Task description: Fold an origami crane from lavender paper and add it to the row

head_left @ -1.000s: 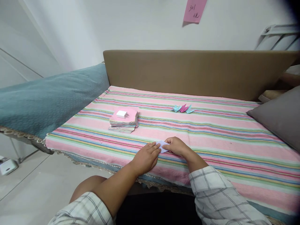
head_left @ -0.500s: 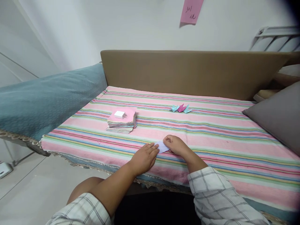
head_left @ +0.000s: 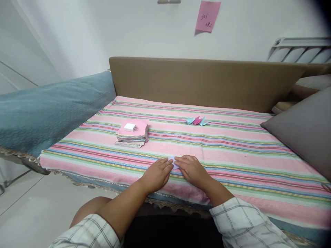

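Observation:
A small piece of pale lavender folded paper (head_left: pixel 174 163) lies flat on the striped cover near the front edge, mostly hidden under my fingers. My left hand (head_left: pixel 157 175) rests on its left side with the fingers stretched out flat. From the right, my right hand (head_left: pixel 192 171) lies over the other side of the paper, its fingers also extended and pressing down. Both sets of fingertips nearly meet over the sheet. Farther back, a short row of folded paper cranes (head_left: pixel 196 120), light blue and magenta, sits on the cover.
To the left stands a stack of square coloured paper (head_left: pixel 132 135) with a white charger plug (head_left: pixel 130 127) on top. A striped cover (head_left: pixel 232 144) spreads over the seat. Around it are a brown backrest (head_left: pixel 196 82), a blue armrest (head_left: pixel 57 103) and a grey cushion (head_left: pixel 302 131).
My right hand has gone from pinching the paper's right edge to lying flat over it, covering more of the sheet. My left hand stays in place. The view has tilted slightly.

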`<state>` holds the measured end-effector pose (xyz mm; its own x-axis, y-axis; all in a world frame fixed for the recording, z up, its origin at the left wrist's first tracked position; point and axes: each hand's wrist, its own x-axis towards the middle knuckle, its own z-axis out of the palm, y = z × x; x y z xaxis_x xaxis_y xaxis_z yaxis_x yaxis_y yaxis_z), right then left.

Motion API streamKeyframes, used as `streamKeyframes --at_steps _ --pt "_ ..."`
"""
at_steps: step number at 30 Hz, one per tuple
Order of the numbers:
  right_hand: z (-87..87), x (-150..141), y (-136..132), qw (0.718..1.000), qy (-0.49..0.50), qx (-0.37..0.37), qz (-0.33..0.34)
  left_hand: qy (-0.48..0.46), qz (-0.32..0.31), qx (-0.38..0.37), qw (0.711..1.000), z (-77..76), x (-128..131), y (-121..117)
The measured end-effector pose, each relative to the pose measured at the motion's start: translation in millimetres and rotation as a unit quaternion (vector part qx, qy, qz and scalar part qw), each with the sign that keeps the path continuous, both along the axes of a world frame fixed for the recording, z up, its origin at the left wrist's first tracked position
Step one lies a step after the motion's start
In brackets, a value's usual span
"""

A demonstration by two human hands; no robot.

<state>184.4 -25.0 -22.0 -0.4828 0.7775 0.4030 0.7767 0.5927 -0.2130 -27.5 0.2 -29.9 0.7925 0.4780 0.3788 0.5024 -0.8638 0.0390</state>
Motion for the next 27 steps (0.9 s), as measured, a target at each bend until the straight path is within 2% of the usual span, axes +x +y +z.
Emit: streamKeyframes --at_steps 8,19,27 --pt "-8.0 0.5 -3.5 0.998 -0.032 -0.041 -0.026 0.014 -0.009 -0.003 1.0 1.3 -0.9 2.4" --pt "-9.2 -1.5 -3.8 0.998 0.005 -0.05 -0.033 0.014 -0.001 -0.016 1.0 3.8 0.1 0.8" --pt "-9.1 -2.0 -4.0 0.998 -0.01 -0.054 -0.032 0.012 -0.006 -0.014 1.0 2.4 -0.7 1.7"
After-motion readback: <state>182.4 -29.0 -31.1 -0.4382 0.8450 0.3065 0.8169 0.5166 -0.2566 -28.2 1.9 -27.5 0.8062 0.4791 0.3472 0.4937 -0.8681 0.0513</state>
